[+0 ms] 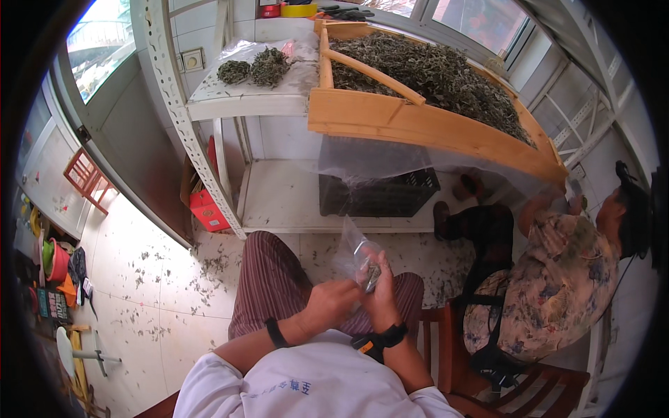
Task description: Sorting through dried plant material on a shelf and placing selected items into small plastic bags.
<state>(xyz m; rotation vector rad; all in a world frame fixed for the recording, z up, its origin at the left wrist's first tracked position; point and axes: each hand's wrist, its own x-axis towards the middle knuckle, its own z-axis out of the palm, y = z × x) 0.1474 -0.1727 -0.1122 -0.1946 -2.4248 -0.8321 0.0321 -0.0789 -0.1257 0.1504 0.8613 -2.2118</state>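
Observation:
Above my lap I hold a small clear plastic bag (350, 249) with a little dried, grey-green leafy herb (373, 277) in it. My right hand (382, 294) is closed around the filled part, its fingers up along the bag. My left hand (333, 304) presses against the same part with curled fingers, closed on the bag; its fingertips are partly hidden. The bag's loose upper end sticks up away from my hands.
Ahead, a wooden tray (432, 145) heaped with dried herb (425, 70) rests on a white metal shelf (247, 106). Two herb piles (268, 66) lie left of it. A black crate (376, 191) stands below. A seated co-worker (550, 292) is close on my right. Leaf bits litter the floor.

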